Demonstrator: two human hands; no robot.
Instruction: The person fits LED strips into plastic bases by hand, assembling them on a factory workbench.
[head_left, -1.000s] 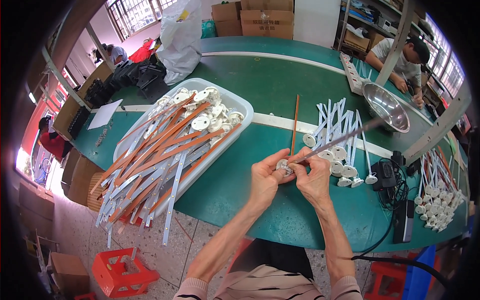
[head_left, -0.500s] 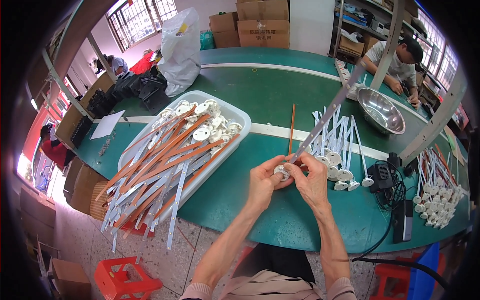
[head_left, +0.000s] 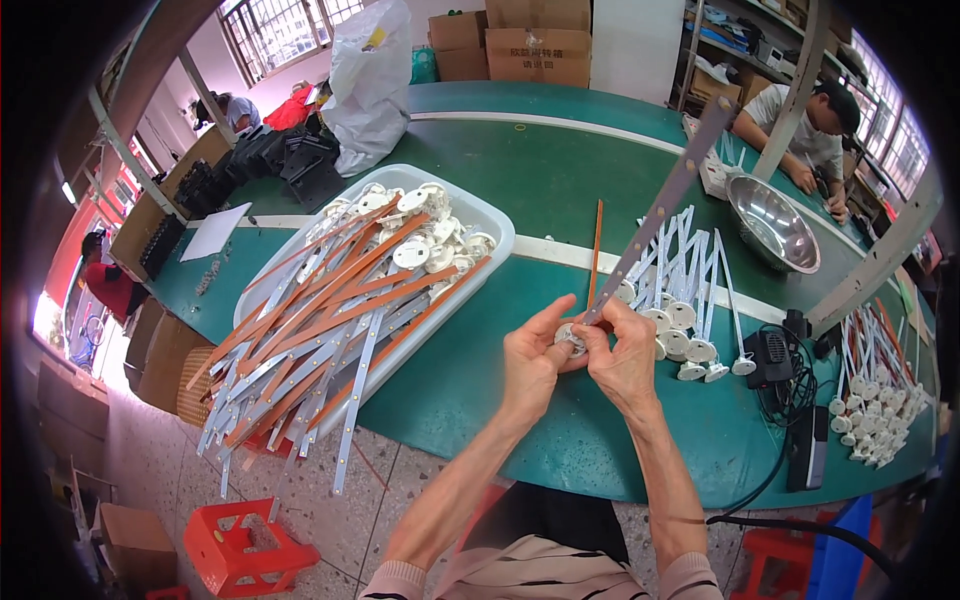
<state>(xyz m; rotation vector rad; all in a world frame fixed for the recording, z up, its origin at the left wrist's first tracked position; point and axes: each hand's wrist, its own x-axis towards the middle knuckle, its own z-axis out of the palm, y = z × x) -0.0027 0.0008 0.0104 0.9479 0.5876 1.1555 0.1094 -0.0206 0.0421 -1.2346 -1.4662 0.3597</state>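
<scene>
In the head view, your left hand grips a white disc between thumb and fingers, above the green table. Your right hand pinches a grey strip at its lower end, beside this disc; whether the two are touching, I cannot tell. The strip rises tilted to the right. At your left stands a pale tub, filled with strips and discs.

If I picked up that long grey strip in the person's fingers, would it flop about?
Probably only slightly: the strip juts out fairly straight from the right hand, pinched near one end. It looks thin and narrow, so it's likely light and might bend if pushed.
</scene>
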